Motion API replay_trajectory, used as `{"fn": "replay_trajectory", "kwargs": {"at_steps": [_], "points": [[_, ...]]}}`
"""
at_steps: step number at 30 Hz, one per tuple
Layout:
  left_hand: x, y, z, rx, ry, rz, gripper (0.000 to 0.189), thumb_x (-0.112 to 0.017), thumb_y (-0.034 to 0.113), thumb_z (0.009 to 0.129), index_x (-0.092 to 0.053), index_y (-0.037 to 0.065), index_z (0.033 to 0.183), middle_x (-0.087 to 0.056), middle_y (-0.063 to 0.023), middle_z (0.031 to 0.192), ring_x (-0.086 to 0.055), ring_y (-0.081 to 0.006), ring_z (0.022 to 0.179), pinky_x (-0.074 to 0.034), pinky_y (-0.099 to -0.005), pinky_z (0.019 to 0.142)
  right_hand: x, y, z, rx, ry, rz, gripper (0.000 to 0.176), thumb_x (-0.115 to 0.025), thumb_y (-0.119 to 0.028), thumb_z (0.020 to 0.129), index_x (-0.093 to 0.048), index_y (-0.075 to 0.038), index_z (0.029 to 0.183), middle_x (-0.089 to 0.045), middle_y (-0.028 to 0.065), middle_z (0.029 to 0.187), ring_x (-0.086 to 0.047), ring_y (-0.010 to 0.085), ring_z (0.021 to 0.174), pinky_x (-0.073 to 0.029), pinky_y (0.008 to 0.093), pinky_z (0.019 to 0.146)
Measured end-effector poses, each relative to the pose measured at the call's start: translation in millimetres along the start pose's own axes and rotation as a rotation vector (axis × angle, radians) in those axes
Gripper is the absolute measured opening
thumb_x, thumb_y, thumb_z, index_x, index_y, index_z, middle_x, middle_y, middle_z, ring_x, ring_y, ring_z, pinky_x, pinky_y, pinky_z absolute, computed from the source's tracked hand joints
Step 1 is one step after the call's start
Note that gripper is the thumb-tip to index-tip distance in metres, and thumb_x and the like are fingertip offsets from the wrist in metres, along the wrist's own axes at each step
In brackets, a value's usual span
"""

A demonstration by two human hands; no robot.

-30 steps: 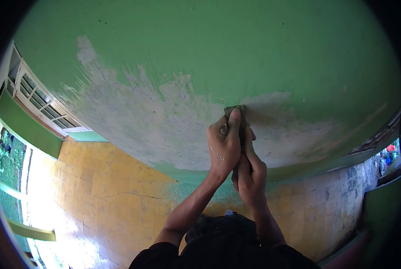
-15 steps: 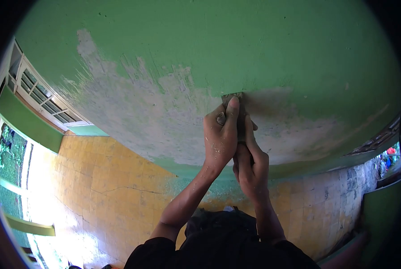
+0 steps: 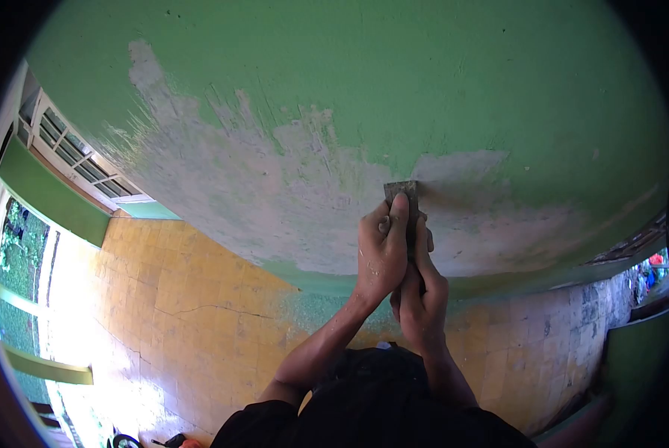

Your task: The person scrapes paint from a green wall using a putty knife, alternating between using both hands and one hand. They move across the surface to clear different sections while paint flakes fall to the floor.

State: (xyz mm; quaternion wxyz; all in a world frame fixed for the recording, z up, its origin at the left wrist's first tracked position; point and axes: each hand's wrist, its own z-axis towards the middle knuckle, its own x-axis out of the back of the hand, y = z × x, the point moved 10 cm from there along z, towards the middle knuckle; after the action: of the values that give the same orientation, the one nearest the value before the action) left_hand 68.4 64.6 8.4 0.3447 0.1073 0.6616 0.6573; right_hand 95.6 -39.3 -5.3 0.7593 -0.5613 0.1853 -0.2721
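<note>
Both of my hands grip one scraper [image 3: 402, 188], whose flat edge meets the green wall [image 3: 439, 82]. My left hand [image 3: 383, 250] is closed around the blade end, its thumb laid along the blade. Lower down, my right hand [image 3: 422, 299] wraps the handle, which is mostly hidden by the fingers. Around the blade lies a wide bare patch [image 3: 252, 187] of pale, whitish-grey surface with ragged upper edges, where green paint is gone. Small light flecks cling to my left hand and wrist.
Yellow floor tiles [image 3: 192, 276] with a crack run below the wall, dusted with greenish flakes [image 3: 327, 313] near its foot. A white-framed window [image 3: 80, 157] is at the left. At the right stands a green panel [image 3: 640, 366]. A dark object lies at bottom left.
The scraper and both hands have moved down the wall and slightly right in view. A bare strip now shows above and right of the blade. The view has shifted slightly.
</note>
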Motion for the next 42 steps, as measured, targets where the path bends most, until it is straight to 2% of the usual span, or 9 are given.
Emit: {"fn": "replay_trajectory", "kwargs": {"at_steps": [5, 8, 14, 16, 18, 21, 24, 28, 42], "points": [[1, -2, -3, 0.032, -0.025, 0.004, 0.04, -0.046, 0.028, 0.11, -0.057, -0.003, 0.087, -0.061, -0.0068, 0.069, -0.06, -0.0133, 0.06, -0.048, -0.0293, 0.053, -1, 0, -5, -0.005, 0.024, -0.03, 0.054, -0.032, 0.0, 0.107, -0.026, -0.001, 0.16, -0.058, -0.0022, 0.085, -0.041, -0.0003, 0.055, -0.033, 0.0195, 0.048], [-4, 1, -1, -0.001, -0.021, -0.015, 0.038, -0.047, 0.027, 0.11, -0.056, -0.003, 0.088, -0.06, -0.0064, 0.069, -0.06, -0.0132, 0.059, -0.047, -0.0296, 0.052, 5, 3, -5, 0.014, 0.066, -0.086, 0.056, -0.038, 0.002, 0.101, -0.029, 0.004, 0.157, -0.059, 0.0101, 0.072, -0.056, 0.0082, 0.064, -0.045, 0.0232, 0.062], [-6, 6, -5, -0.001, -0.02, 0.007, 0.037, -0.047, 0.026, 0.11, -0.055, -0.002, 0.088, -0.058, -0.0052, 0.069, -0.059, -0.0129, 0.058, -0.047, -0.0295, 0.05, 6, -5, -1, -0.015, 0.057, -0.141, 0.056, -0.038, 0.002, 0.101, -0.029, 0.006, 0.156, -0.065, 0.016, 0.081, -0.062, 0.0132, 0.069, -0.049, 0.0256, 0.067], [-12, 12, 2, -0.04, -0.029, 0.001, 0.037, -0.047, 0.026, 0.11, -0.055, -0.002, 0.088, -0.057, -0.0052, 0.069, -0.059, -0.0128, 0.058, -0.047, -0.0294, 0.05, 10, -4, 0, 0.075, 0.082, -0.165, 0.054, -0.035, -0.001, 0.105, -0.028, 0.001, 0.159, -0.063, 0.0057, 0.09, -0.051, 0.0048, 0.064, -0.04, 0.0216, 0.057], [-18, 16, 6, -0.052, -0.049, -0.05, 0.038, -0.047, 0.027, 0.11, -0.055, -0.002, 0.087, -0.058, -0.0054, 0.069, -0.059, -0.0126, 0.057, -0.047, -0.0293, 0.05, 11, -10, 4, 0.082, 0.083, -0.186, 0.054, -0.036, -0.001, 0.105, -0.028, 0.001, 0.158, -0.065, 0.0095, 0.097, -0.054, 0.0072, 0.07, -0.042, 0.0224, 0.06], [-22, 33, 8, -0.06, -0.054, -0.021, 0.039, -0.047, 0.028, 0.11, -0.055, -0.002, 0.086, -0.058, -0.0059, 0.068, -0.058, -0.0126, 0.057, -0.047, -0.0293, 0.05, 13, -26, 5, 0.019, 0.061, -0.236, 0.057, -0.038, 0.002, 0.099, -0.03, 0.006, 0.155, -0.071, 0.0278, 0.099, -0.073, 0.0211, 0.085, -0.052, 0.0283, 0.076], [-17, 8, -1, -0.021, 0.012, 0.0, 0.04, -0.047, 0.028, 0.11, -0.055, -0.002, 0.085, -0.058, -0.0058, 0.066, -0.058, -0.0128, 0.056, -0.046, -0.0293, 0.05, 17, -15, 4, 0.078, 0.069, -0.262, 0.058, -0.039, 0.003, 0.098, -0.03, 0.006, 0.155, -0.07, 0.0287, 0.098, -0.073, 0.0235, 0.086, -0.053, 0.029, 0.077], [-21, 5, -1, 0.001, -0.027, -0.058, 0.041, -0.047, 0.031, 0.11, -0.057, -0.001, 0.087, -0.056, -0.0042, 0.064, -0.057, -0.0122, 0.053, -0.045, -0.0281, 0.047, 18, -16, -1, -0.005, 0.063, -0.216, 0.058, -0.038, 0.003, 0.098, -0.031, 0.006, 0.155, -0.07, 0.03, 0.103, -0.074, 0.0269, 0.092, -0.054, 0.0296, 0.079], [-28, 17, 1, -0.032, 0.007, -0.02, 0.039, -0.048, 0.028, 0.11, -0.054, -0.001, 0.085, -0.057, -0.005, 0.065, -0.058, -0.013, 0.055, -0.046, -0.0299, 0.049, 25, -22, 1, 0.075, 0.088, -0.284, 0.059, -0.038, 0.004, 0.097, -0.031, 0.005, 0.156, -0.067, 0.0329, 0.118, -0.073, 0.0341, 0.103, -0.055, 0.0335, 0.085]]}}
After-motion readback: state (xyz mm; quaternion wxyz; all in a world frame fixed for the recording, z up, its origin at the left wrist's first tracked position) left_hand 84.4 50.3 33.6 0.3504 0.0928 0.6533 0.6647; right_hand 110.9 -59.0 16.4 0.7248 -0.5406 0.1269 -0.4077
